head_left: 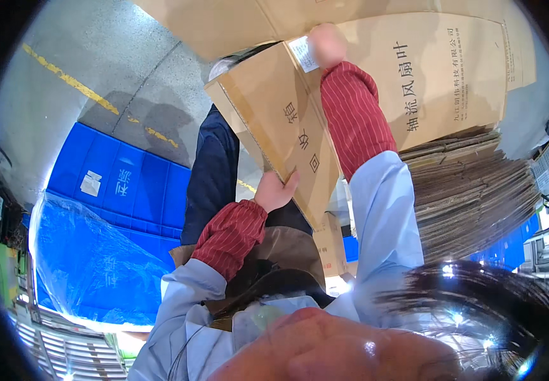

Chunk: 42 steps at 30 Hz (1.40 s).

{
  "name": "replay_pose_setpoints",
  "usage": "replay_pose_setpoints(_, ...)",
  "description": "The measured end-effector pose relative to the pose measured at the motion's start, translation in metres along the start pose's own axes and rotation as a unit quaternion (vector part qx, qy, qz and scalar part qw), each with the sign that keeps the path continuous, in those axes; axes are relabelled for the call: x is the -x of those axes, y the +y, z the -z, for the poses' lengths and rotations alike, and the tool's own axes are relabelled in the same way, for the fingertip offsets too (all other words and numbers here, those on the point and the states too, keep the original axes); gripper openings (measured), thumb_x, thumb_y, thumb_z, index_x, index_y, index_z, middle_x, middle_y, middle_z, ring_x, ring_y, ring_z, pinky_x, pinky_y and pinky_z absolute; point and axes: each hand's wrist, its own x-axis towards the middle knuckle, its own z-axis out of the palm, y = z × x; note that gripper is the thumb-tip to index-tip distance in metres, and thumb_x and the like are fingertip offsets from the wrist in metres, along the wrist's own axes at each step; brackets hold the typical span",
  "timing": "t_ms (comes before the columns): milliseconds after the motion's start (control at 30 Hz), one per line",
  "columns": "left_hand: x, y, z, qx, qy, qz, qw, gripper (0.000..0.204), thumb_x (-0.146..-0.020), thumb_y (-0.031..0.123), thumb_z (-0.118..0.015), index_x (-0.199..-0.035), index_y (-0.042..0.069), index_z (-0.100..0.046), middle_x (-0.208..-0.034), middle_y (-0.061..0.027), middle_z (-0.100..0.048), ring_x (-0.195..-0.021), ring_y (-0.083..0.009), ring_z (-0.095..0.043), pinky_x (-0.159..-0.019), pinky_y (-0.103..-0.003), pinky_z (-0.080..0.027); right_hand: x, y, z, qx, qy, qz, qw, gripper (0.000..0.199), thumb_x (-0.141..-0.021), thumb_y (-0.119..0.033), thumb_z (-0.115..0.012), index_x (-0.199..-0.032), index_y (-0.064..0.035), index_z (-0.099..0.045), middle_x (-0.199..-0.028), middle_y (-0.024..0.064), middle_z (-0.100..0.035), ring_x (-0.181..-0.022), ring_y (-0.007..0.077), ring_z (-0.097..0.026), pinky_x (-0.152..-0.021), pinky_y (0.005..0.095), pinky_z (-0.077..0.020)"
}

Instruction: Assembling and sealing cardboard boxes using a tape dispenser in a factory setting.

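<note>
The left hand (276, 189) gripped the carton (268, 95) by its near edge, thumb on the printed face and the other fingers hidden behind. The carton stretched from that hand up to the right hand (328, 46), which was at the white label (303, 53); blur left it impossible to tell how far its fingers were closed or whether they held anything. Right of the right hand spread a cardboard sheet (440, 70), above a stack (471, 184) of flat cardboard. Left of the left hand stood blue boxes (122, 171), partly under clear film (77, 241). Beyond both hands, a yellow line (71, 79) crossed the floor (115, 38).
</note>
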Motion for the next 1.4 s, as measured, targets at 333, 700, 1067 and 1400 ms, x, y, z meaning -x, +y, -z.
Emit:
replay_pose_setpoints(333,-0.005,0.008,0.002,-0.011,0.008,0.028,1.0,0.019,-0.083,0.012,-0.05,-0.096,0.0,-0.055,-0.078,-0.008,-0.059,-0.07,-0.0157,-0.056,-0.063,-0.026,-0.043,0.05,-0.02,-0.001,-0.188,0.103,-0.145,0.966,0.024,-0.076,-0.018,-0.058,-0.1,-0.0136,-0.055,-0.096,0.01,-0.051,-0.085,0.0267,-0.053,-0.073,0.0351,-0.0433)
replay_pose_setpoints(700,-0.003,0.002,-0.001,0.017,0.023,-0.008,1.0,0.019,-0.082,0.01,-0.05,-0.098,-0.001,-0.052,-0.08,-0.0042,-0.057,-0.069,-0.0119,-0.053,-0.062,-0.025,-0.043,-0.003,-0.014,-0.011,-0.018,0.101,-0.08,0.991,0.012,-0.077,-0.023,-0.056,-0.085,-0.0145,-0.058,-0.086,0.0045,-0.054,-0.076,0.0231,-0.056,-0.068,0.0361,-0.0446)
replay_pose_setpoints(1067,-0.01,-0.001,0.005,-0.055,0.057,-0.073,0.994,0.022,-0.084,0.017,-0.046,-0.093,-0.002,-0.054,-0.076,-0.0042,-0.056,-0.067,-0.011,-0.051,-0.058,-0.025,-0.041,0.086,-0.04,-0.025,-0.101,0.032,-0.157,0.982,0.014,-0.078,-0.018,-0.054,-0.089,-0.008,-0.053,-0.089,0.0125,-0.053,-0.078,0.0297,-0.054,-0.066,0.0374,-0.0442)
replay_pose_setpoints(1400,-0.01,0.009,0.004,0.021,0.019,-0.009,1.0,0.016,-0.085,0.013,-0.048,-0.09,-0.001,-0.053,-0.069,-0.0021,-0.051,-0.062,-0.0117,-0.047,-0.056,-0.025,-0.039,-0.002,-0.005,-0.014,-0.106,0.128,-0.051,0.985,0.018,-0.078,-0.024,-0.055,-0.093,-0.0151,-0.057,-0.097,0.0077,-0.053,-0.075,0.0264,-0.056,-0.065,0.0374,-0.0451)
